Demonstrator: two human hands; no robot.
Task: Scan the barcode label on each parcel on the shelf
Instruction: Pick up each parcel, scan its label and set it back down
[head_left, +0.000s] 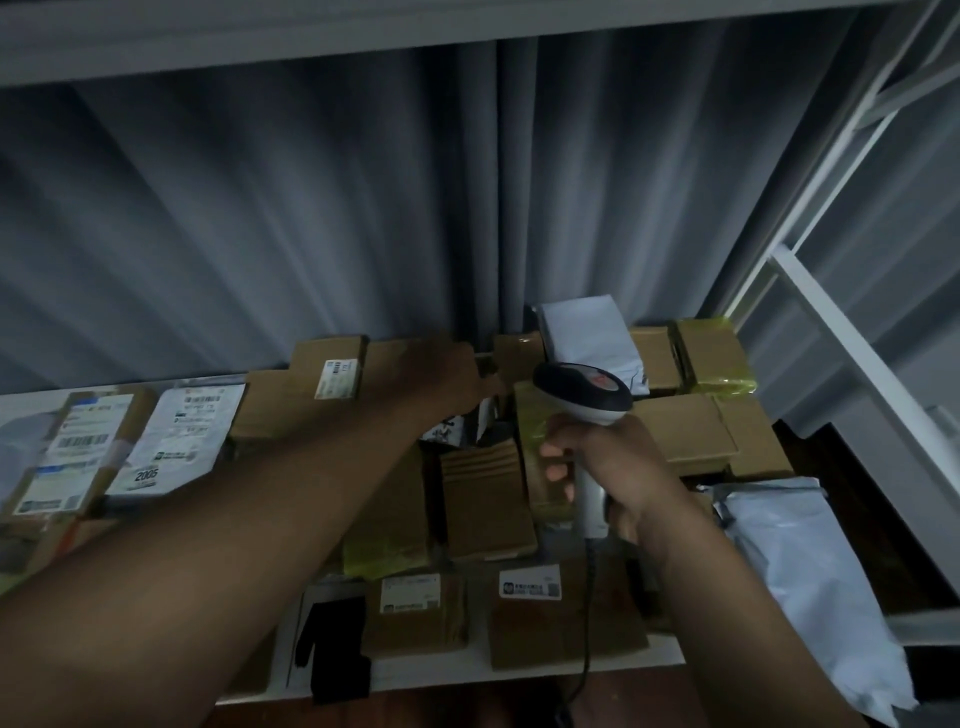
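Several brown cardboard parcels crowd the white shelf (587, 665). My right hand (608, 462) grips the handle of a grey and black barcode scanner (584, 395), whose head points toward the back of the shelf. My left hand (452, 379) reaches across to the middle rear and touches a small dark and white parcel (460, 428); its fingers are blurred and partly hidden. A box with a white barcode label (337, 378) lies just left of that hand. Two labelled boxes (415, 613) (540, 608) sit at the front edge.
A white mailer (179, 441) and a labelled box (78, 452) lie at the left. Grey poly bags sit at the back (592, 332) and hang off the right side (810, 582). Grey curtain (311, 208) behind, white shelf frame (857, 364) at right. The scanner's cable (587, 649) drops over the front edge.
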